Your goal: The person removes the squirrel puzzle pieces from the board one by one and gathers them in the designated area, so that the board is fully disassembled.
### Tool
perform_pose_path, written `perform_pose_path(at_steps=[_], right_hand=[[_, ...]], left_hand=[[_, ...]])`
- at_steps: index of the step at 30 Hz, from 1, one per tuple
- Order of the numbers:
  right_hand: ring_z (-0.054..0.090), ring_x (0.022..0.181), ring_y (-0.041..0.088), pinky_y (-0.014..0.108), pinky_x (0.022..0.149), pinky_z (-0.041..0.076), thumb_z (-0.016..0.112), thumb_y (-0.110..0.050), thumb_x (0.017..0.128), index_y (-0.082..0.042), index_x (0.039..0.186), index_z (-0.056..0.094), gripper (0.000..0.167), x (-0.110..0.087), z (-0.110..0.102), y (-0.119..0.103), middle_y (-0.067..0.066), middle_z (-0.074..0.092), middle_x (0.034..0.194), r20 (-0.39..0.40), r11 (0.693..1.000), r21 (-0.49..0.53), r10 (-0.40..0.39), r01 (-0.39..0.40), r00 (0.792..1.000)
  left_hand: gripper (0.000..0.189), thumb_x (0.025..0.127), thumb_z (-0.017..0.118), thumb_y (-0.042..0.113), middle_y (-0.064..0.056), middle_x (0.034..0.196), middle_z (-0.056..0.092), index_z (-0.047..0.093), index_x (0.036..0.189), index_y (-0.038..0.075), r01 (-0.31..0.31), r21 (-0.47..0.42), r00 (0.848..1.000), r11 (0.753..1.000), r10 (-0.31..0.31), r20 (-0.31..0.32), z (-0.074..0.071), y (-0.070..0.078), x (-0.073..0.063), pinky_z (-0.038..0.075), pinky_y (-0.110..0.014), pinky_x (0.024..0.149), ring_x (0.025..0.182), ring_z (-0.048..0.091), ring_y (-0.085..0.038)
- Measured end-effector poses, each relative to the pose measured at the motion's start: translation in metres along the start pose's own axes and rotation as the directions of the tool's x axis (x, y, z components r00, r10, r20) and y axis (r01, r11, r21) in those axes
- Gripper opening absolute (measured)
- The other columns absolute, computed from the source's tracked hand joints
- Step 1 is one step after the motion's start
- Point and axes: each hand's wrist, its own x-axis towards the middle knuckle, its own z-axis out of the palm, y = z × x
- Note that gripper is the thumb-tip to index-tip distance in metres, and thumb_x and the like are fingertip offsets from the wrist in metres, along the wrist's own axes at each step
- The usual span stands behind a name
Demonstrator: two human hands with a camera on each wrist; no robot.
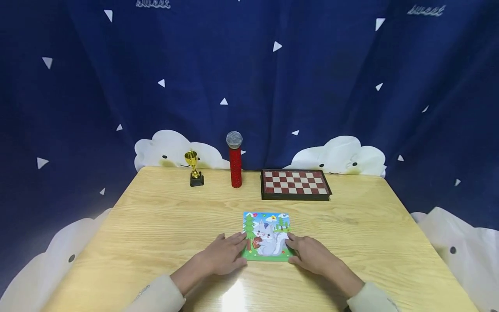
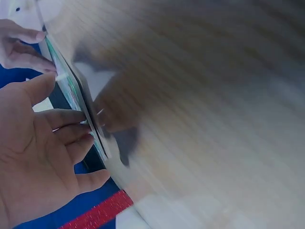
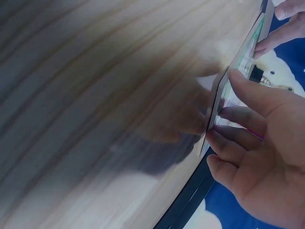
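A thin picture board [image 1: 269,237] printed with a grey squirrel lies flat on the wooden table, in front of the person. My left hand [image 1: 225,255] rests at its left edge, fingertips on the border of the picture and thumb near the lower left corner. At the opposite edge, my right hand [image 1: 312,255] touches the board with its fingertips, the thumb by the lower right corner. In the left wrist view the fingers of the left hand [image 2: 45,145] are loosely extended against the board's side. The right wrist view has the right hand [image 3: 267,143] with gently bent fingers along the edge.
Behind the board stand a small gold trophy cup [image 1: 194,167] on a black base and a red glittery microphone [image 1: 235,167]. To their right lies a red-and-white checkered game board [image 1: 295,182] in a black frame. A dark blue curtain [image 1: 249,78] hangs beyond the wooden table [image 1: 163,216].
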Motion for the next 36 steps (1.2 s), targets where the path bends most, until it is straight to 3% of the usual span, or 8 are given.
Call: perform_pose_path(at_steps=[8, 22, 30, 36], right_hand=[[0.062, 0.112, 0.034, 0.043, 0.091, 0.052, 0.070, -0.034, 0.083, -0.002, 0.125, 0.061, 0.054, 0.023, 0.007, -0.026, 0.019, 0.056, 0.134, 0.003, 0.999, -0.041, -0.002, 0.002, 1.000], [0.064, 0.109, 0.033, 0.040, 0.088, 0.054, 0.069, -0.040, 0.082, -0.004, 0.125, 0.062, 0.056, 0.030, 0.009, -0.043, 0.018, 0.057, 0.133, -0.009, 0.998, -0.064, -0.030, 0.029, 1.000], [0.062, 0.113, 0.034, 0.043, 0.094, 0.051, 0.071, -0.032, 0.082, -0.001, 0.121, 0.063, 0.051, 0.034, -0.002, -0.037, 0.018, 0.060, 0.129, -0.074, 0.998, 0.034, -0.042, 0.045, 0.996], [0.069, 0.099, 0.028, 0.038, 0.084, 0.056, 0.073, -0.022, 0.082, 0.002, 0.109, 0.068, 0.037, 0.048, -0.010, -0.028, 0.016, 0.071, 0.105, -0.122, 0.993, 0.117, -0.010, 0.024, 0.992]], left_hand=[[0.061, 0.097, 0.043, 0.047, -0.009, 0.154, 0.033, 0.041, 0.143, 0.006, 0.055, -0.111, 0.998, 0.992, -0.057, -0.011, 0.000, -0.021, -0.024, 0.029, -0.059, 0.110, 0.143, 0.030, -0.026], [0.062, 0.097, 0.044, 0.047, -0.012, 0.152, 0.036, 0.044, 0.140, 0.003, 0.080, -0.160, 0.996, 0.984, -0.085, -0.027, -0.003, -0.029, -0.040, 0.028, -0.063, 0.108, 0.141, 0.033, -0.031], [0.063, 0.097, 0.046, 0.045, -0.013, 0.152, 0.036, 0.042, 0.141, 0.001, 0.046, -0.147, 0.993, 0.988, -0.061, -0.103, -0.008, -0.023, -0.030, 0.029, -0.063, 0.108, 0.141, 0.033, -0.032], [0.061, 0.097, 0.047, 0.043, -0.013, 0.154, 0.032, 0.039, 0.144, 0.004, -0.006, -0.134, 0.991, 0.991, -0.012, -0.134, -0.005, -0.013, -0.005, 0.032, -0.059, 0.108, 0.142, 0.032, -0.029]])
